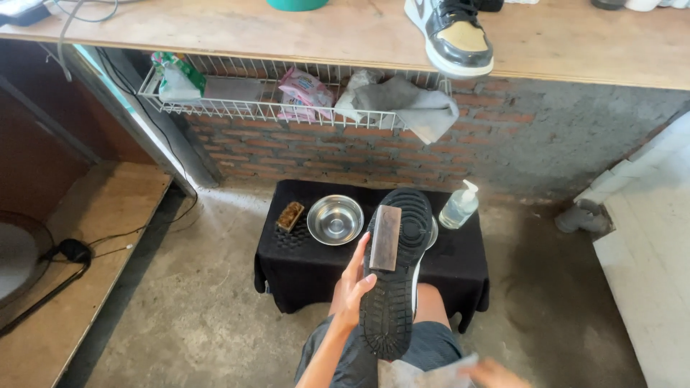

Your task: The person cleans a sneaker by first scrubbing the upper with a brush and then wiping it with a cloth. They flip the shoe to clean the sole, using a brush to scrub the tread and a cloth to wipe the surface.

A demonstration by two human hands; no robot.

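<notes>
A: What is shown from the head camera?

B: A black shoe (395, 273), sole up, is gripped at its nine o'clock edge by the left hand (353, 284), fingers curled. A brown block (386, 238) rests on the sole.

A: And handling?

B: Light, stiff-soled, judged best held mid-sole. The right hand (492, 373), at five o'clock, touches a cloth (424, 373); its grip cannot be told.

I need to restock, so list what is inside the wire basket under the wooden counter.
The wire basket holds a green-and-white packet, a flat grey box, a pink wipes pack and grey cloths draped over its rim. Anything beneath the cloths is hidden.
</notes>
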